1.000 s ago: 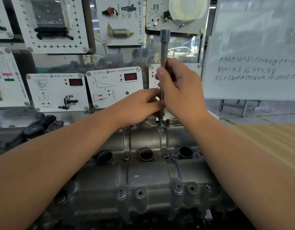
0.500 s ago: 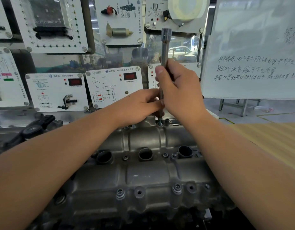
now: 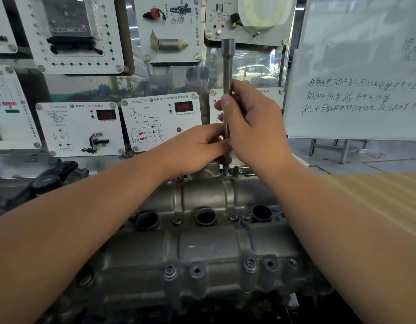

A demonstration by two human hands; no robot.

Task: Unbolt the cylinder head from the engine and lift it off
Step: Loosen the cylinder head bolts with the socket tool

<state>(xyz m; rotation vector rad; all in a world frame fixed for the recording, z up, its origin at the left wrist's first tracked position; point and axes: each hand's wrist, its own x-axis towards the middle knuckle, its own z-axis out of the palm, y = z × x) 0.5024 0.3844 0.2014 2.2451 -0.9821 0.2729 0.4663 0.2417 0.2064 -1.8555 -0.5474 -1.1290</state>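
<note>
The grey cast cylinder head (image 3: 202, 249) fills the lower centre of the frame, lying across it from left to right. Three round wells open along its middle, and along its near edge sit two bolts with two empty bolt holes between and beside them. At the head's far edge, in mid-frame, one long socket extension (image 3: 226, 73) stands upright, its lower tip just above one bolt (image 3: 225, 172) sticking up from the casting. The right hand (image 3: 253, 127) wraps its fingers and thumb around the middle of the shaft. The left hand (image 3: 197, 148) curls its fingers around the shaft's lower part, touching the right hand. Behind, several white training panels (image 3: 160, 120) hang on the wall, and one whiteboard (image 3: 356, 66) with handwriting stands at the upper right.
</note>
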